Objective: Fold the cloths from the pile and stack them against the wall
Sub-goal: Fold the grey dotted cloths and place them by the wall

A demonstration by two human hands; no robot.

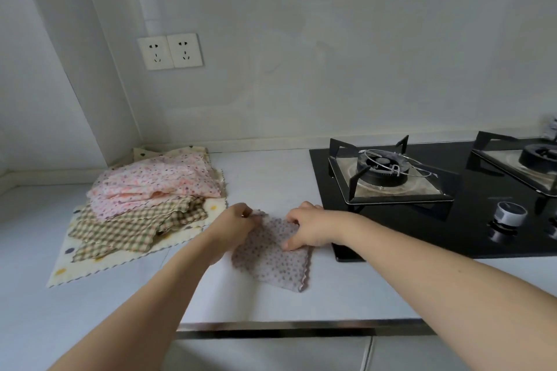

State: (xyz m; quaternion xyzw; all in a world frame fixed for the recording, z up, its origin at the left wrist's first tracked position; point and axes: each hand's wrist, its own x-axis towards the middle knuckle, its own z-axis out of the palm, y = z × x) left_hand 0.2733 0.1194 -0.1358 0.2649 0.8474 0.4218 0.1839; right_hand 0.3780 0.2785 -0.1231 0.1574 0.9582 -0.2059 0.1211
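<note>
Grey dotted cloth (272,256), partly folded, lies on the counter (271,184) near its front edge, just left of the black gas hob (437,205). Left hand (232,227) pinches its far-left corner; right hand (307,227) grips its right edge, fingers curled. Cloth pile (144,205) sits left, near the wall corner.

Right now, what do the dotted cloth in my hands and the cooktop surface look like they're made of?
Dotted cloth: soft woven or microfibre fabric, matte; it creases under both hands, the left hand and the right hand, and has a wavy stitched edge. Cooktop: probably black glass, glossy; it mirrors the knob and the burner grate.
</note>
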